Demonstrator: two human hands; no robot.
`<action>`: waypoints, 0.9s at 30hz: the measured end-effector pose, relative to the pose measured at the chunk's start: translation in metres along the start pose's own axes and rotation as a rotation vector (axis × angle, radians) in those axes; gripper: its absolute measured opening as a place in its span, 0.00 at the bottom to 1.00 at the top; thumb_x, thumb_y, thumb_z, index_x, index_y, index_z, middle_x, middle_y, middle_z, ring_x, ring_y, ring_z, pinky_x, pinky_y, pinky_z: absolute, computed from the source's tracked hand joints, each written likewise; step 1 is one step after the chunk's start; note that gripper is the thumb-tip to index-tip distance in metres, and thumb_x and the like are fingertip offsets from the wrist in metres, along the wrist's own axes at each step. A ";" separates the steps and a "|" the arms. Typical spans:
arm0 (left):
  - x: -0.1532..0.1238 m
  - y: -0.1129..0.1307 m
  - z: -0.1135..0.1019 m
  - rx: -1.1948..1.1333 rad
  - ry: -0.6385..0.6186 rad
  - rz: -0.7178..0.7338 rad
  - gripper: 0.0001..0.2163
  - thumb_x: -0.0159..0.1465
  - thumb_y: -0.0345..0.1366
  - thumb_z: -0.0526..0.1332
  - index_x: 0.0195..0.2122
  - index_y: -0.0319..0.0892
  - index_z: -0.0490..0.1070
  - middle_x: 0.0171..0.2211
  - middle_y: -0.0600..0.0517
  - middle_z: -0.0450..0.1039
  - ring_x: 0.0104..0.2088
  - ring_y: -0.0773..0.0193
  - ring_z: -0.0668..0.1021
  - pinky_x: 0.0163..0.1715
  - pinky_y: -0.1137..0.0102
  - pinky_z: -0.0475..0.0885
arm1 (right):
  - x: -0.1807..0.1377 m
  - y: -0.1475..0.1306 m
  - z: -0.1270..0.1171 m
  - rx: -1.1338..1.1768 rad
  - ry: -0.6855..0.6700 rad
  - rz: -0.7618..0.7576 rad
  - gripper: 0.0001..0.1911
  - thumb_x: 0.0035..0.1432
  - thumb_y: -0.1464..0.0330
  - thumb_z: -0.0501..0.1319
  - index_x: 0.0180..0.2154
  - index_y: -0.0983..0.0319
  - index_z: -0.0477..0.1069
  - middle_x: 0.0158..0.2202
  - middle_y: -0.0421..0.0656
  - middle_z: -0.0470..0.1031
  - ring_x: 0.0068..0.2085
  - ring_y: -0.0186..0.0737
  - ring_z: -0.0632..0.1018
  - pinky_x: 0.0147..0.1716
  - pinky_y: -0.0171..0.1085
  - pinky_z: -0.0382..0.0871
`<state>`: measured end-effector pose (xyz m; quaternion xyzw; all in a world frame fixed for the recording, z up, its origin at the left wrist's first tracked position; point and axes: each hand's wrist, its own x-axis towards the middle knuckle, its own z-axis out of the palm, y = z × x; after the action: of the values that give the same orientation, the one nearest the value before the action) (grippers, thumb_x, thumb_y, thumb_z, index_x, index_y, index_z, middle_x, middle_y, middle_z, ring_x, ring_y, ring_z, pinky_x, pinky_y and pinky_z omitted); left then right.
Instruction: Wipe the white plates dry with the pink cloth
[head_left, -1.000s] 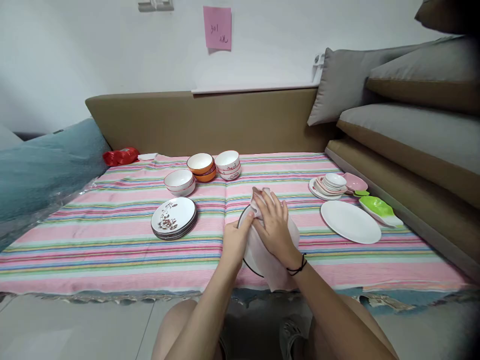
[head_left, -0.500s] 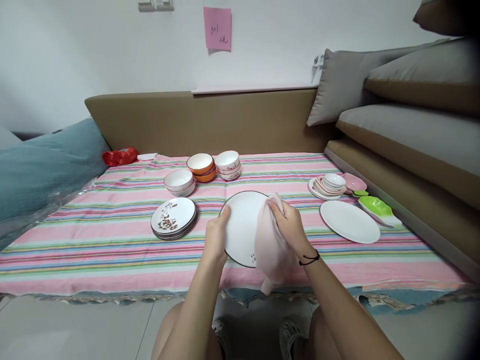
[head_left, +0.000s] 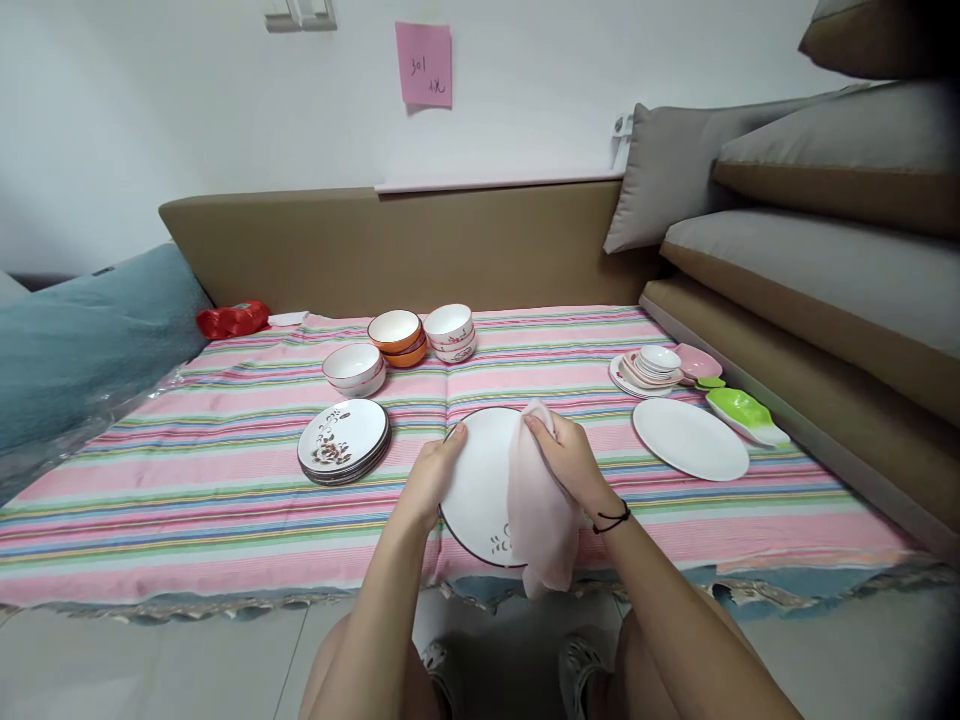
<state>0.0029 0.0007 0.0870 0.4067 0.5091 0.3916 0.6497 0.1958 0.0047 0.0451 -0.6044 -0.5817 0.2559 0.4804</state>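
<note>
A white plate [head_left: 480, 480] with a dark rim is held tilted over the near edge of the striped cloth [head_left: 225, 500]. My left hand [head_left: 431, 475] grips the plate's left rim, fingers curled around it. My right hand [head_left: 574, 460] presses a pale pink cloth [head_left: 540, 510] against the plate's right side; the cloth hangs down below the plate. A black band circles my right wrist.
A stack of flowered plates [head_left: 343, 452] lies to the left. Behind are white bowls [head_left: 354, 367], orange bowls [head_left: 397, 335] and more white bowls [head_left: 450, 330]. To the right are a large white plate [head_left: 690, 452], small dishes [head_left: 652, 368] and a green dish [head_left: 742, 412]. Sofa cushions rise at right.
The plate went from covered by the cloth to exposed, then moved slightly nearer and lower. My right hand slid the cloth to the plate's right side. The view shifted a little.
</note>
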 end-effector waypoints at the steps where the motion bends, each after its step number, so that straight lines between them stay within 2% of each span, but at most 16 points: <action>1: 0.000 -0.001 0.001 -0.002 -0.013 -0.010 0.23 0.52 0.52 0.64 0.34 0.32 0.74 0.27 0.43 0.77 0.25 0.59 0.76 0.23 0.71 0.68 | -0.001 0.000 0.000 -0.012 0.000 0.002 0.20 0.58 0.53 0.52 0.24 0.61 0.59 0.21 0.35 0.57 0.25 0.32 0.59 0.24 0.32 0.52; 5: 0.003 -0.004 0.004 -0.080 0.011 -0.014 0.21 0.50 0.51 0.66 0.31 0.33 0.73 0.24 0.45 0.75 0.21 0.62 0.74 0.20 0.72 0.65 | -0.001 0.000 0.001 -0.036 0.025 0.007 0.20 0.59 0.53 0.52 0.24 0.61 0.60 0.20 0.35 0.56 0.24 0.32 0.59 0.24 0.32 0.51; 8: 0.005 -0.006 0.008 -0.091 0.081 0.038 0.20 0.49 0.51 0.66 0.27 0.34 0.72 0.22 0.47 0.73 0.20 0.63 0.73 0.19 0.72 0.64 | 0.001 0.001 0.001 -0.022 0.035 0.002 0.19 0.58 0.53 0.52 0.27 0.61 0.64 0.21 0.36 0.60 0.24 0.33 0.61 0.24 0.32 0.52; 10: 0.005 -0.007 0.011 -0.107 0.133 0.076 0.21 0.49 0.51 0.66 0.26 0.34 0.72 0.21 0.47 0.73 0.20 0.63 0.73 0.20 0.71 0.65 | 0.004 0.001 0.001 -0.013 0.058 0.011 0.19 0.58 0.53 0.53 0.26 0.61 0.63 0.21 0.36 0.60 0.25 0.33 0.61 0.24 0.32 0.52; 13: 0.005 -0.008 0.016 -0.207 0.232 0.121 0.21 0.48 0.51 0.66 0.29 0.33 0.73 0.23 0.46 0.74 0.22 0.61 0.74 0.22 0.70 0.67 | 0.005 0.000 0.003 0.016 0.086 0.031 0.20 0.56 0.52 0.54 0.25 0.61 0.61 0.21 0.36 0.59 0.25 0.33 0.60 0.24 0.32 0.53; 16: 0.006 -0.007 0.015 -0.289 0.369 0.168 0.21 0.49 0.50 0.66 0.32 0.33 0.74 0.28 0.45 0.76 0.26 0.60 0.76 0.24 0.70 0.69 | 0.005 0.000 0.008 0.083 0.073 0.060 0.19 0.55 0.52 0.55 0.26 0.62 0.63 0.23 0.38 0.64 0.27 0.35 0.63 0.26 0.32 0.56; 18: 0.008 -0.004 0.011 -0.273 0.396 0.173 0.22 0.50 0.51 0.65 0.33 0.34 0.74 0.30 0.45 0.77 0.27 0.60 0.77 0.25 0.70 0.69 | 0.003 0.000 0.009 0.114 0.050 0.082 0.19 0.55 0.52 0.55 0.27 0.62 0.64 0.25 0.40 0.67 0.28 0.36 0.65 0.28 0.33 0.58; 21: 0.007 0.002 0.000 -0.153 0.287 0.124 0.22 0.52 0.51 0.64 0.33 0.33 0.74 0.28 0.43 0.77 0.25 0.59 0.77 0.24 0.70 0.69 | 0.002 0.000 0.004 0.120 0.004 0.094 0.19 0.54 0.53 0.56 0.28 0.63 0.66 0.26 0.41 0.67 0.29 0.37 0.66 0.29 0.34 0.59; 24: 0.003 0.006 -0.006 -0.030 0.091 0.054 0.21 0.52 0.51 0.65 0.32 0.33 0.75 0.25 0.43 0.77 0.23 0.60 0.76 0.22 0.71 0.67 | 0.001 -0.003 -0.004 0.125 -0.054 0.058 0.18 0.54 0.53 0.56 0.27 0.62 0.63 0.24 0.38 0.63 0.28 0.35 0.63 0.26 0.32 0.56; 27: -0.003 0.005 -0.003 0.068 -0.123 -0.010 0.20 0.52 0.51 0.65 0.28 0.34 0.74 0.25 0.43 0.76 0.21 0.61 0.75 0.20 0.71 0.66 | -0.004 -0.010 -0.006 0.117 -0.139 -0.006 0.19 0.56 0.54 0.55 0.24 0.61 0.59 0.23 0.36 0.58 0.27 0.32 0.59 0.24 0.31 0.53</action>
<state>-0.0006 -0.0003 0.0920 0.4493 0.4833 0.3451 0.6674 0.1963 -0.0019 0.0554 -0.5545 -0.5995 0.3294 0.4739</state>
